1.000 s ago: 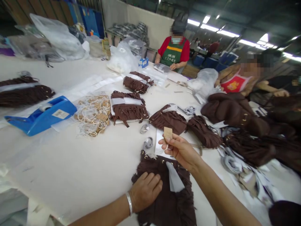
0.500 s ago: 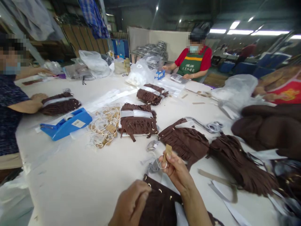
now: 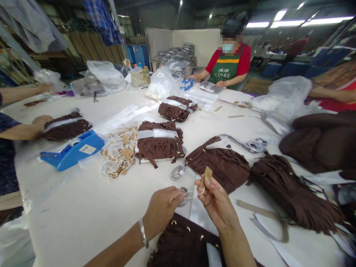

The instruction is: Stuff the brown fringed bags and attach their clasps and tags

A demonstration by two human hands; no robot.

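Observation:
My right hand (image 3: pixel 215 202) pinches a small brown paper tag (image 3: pixel 206 175) with a white string loop. My left hand (image 3: pixel 162 209), a silver bangle on its wrist, pinches the other end of that string (image 3: pixel 189 194). Both hands hover above a dark brown fringed garment (image 3: pixel 180 244) with metal eyelets at the near table edge. A pile of similar stringed tags (image 3: pixel 118 154) lies to the left.
Folded brown fringed pieces (image 3: pixel 160 142) (image 3: pixel 219 165) (image 3: pixel 292 193) lie across the white table (image 3: pixel 91 207). A blue tape dispenser (image 3: pixel 72 150) sits at left. A person's arm (image 3: pixel 25 129) rests at left; a person in a green apron (image 3: pixel 226 65) works opposite. Plastic bags (image 3: pixel 280 100) lie at the back.
My left hand has lifted off the garment and taken hold of the tag's string. The view has swung left and up, so the garment now lies lower in view.

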